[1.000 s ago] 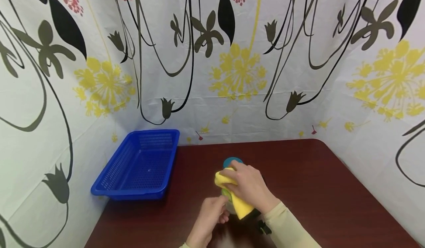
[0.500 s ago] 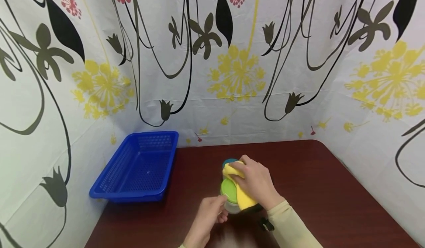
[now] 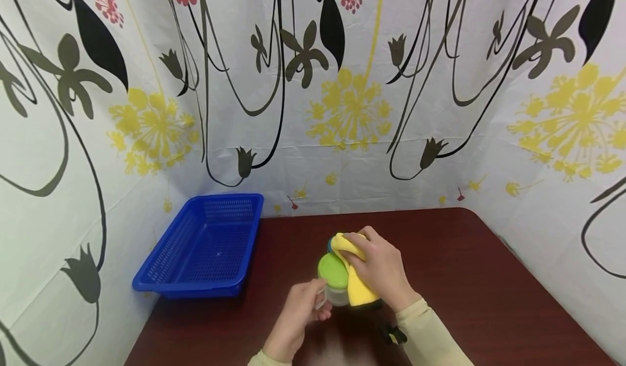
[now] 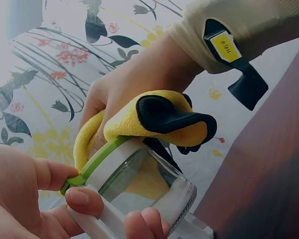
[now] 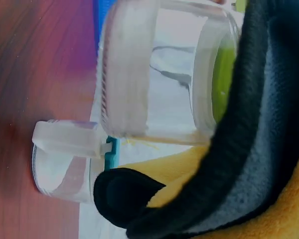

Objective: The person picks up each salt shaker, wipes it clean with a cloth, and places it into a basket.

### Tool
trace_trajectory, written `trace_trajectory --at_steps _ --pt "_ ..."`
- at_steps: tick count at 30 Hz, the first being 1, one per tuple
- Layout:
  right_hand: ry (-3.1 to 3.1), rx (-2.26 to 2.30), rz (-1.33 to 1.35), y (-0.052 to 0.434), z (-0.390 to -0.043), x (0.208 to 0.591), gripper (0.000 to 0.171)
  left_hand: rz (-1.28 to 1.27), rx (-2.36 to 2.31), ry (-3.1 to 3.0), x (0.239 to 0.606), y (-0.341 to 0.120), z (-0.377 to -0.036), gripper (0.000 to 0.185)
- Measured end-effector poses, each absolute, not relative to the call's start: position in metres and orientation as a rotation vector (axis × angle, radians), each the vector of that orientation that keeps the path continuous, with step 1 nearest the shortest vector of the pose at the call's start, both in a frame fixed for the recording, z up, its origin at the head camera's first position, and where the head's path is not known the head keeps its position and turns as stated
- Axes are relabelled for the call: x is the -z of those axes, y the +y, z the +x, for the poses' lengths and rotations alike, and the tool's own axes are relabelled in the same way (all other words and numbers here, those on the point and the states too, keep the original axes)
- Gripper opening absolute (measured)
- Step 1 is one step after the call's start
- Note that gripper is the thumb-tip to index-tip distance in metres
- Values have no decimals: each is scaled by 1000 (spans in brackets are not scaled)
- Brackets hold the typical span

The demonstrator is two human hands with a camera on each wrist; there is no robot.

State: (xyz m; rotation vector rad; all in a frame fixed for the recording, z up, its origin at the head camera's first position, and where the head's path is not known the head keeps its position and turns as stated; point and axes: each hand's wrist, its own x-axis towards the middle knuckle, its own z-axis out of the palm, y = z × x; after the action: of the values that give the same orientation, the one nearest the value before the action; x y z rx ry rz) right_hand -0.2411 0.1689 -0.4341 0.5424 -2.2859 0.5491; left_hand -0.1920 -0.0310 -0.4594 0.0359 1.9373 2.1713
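A clear jar with a light green lid (image 3: 332, 271) and a white handle is held up off the table, tilted in the left wrist view. My left hand (image 3: 302, 307) grips it by the handle, the thumb close to the lid's green tab (image 4: 70, 185). In my right hand (image 3: 380, 271) is a folded yellow cloth (image 3: 361, 289) with a dark backing, pressed along the jar's right side and lid edge. The jar's glass body (image 5: 174, 74) shows clear in the right wrist view. Part of the lid is hidden under the cloth.
Behind the held jar, a second clear jar (image 5: 65, 169) with a teal lid and white handle stands on the dark red-brown table (image 3: 440, 279). A blue plastic basket (image 3: 195, 284) sits at the table's left. Patterned curtain (image 3: 303, 110) surrounds the table's back and sides.
The right hand has slid the cloth off the top of the green lid toward the jar's right side, uncovering the lid. The jar has shifted slightly left and up with the left hand.
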Motion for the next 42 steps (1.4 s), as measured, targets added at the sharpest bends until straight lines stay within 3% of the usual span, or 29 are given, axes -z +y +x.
trace_trajectory --at_steps 17,32,42 --pt "-2021 -569 658 148 -231 427 36 86 -2115 1989 432 -45 -217 38" --pt "-1800 -448 782 139 -235 432 22 146 -2058 2070 409 -56 -231 46" --pt "-1717 -410 795 134 -235 438 18 158 -2057 2109 399 -57 -236 40"
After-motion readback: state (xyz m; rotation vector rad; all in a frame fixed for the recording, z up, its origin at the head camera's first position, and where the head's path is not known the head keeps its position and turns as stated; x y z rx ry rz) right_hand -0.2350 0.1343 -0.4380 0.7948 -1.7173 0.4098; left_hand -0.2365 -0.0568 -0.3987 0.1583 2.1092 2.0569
